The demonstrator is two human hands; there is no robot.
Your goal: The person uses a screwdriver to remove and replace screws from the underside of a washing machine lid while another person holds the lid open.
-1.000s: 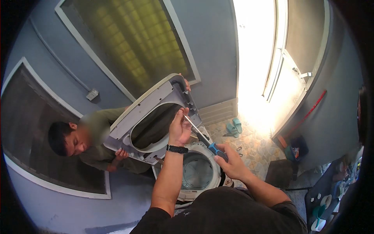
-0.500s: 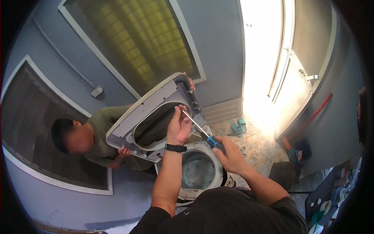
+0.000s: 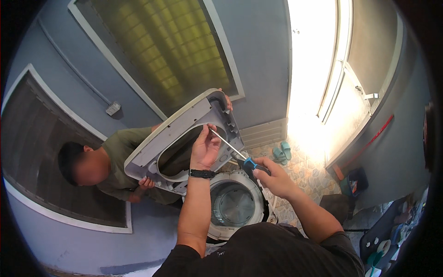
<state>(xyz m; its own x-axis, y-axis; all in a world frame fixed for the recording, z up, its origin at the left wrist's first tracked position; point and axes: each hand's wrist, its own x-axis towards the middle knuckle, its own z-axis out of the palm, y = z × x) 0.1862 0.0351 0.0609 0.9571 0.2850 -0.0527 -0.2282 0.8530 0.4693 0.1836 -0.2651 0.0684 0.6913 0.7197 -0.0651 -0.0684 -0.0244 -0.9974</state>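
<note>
My right hand (image 3: 273,177) is wrapped round the blue and black handle of a screwdriver (image 3: 228,145), whose long metal shaft slants up to the left. At the tip, the fingers of my left hand (image 3: 205,147) are pinched together; whatever they hold there is too small to make out. Just behind them is a pale washing machine top cover (image 3: 184,112) with a large oval opening, tilted with its underside toward me. A co-worker's hands (image 3: 146,183) grip it at its lower left and upper right. Below my hands stands the top-loading washing machine (image 3: 249,217), its tub exposed.
The co-worker (image 3: 120,152) stands at the left by a wall with a dark screened window. Teal slippers (image 3: 282,153) lie on the patterned floor near the bright doorway. A dark bin (image 3: 354,181) sits at the right, and a black table (image 3: 369,237) with tape rolls is at the lower right.
My left hand has shifted slightly left and the screwdriver tip with it. The screwdriver handle has turned a little in my right hand. The co-worker still holds the cover.
</note>
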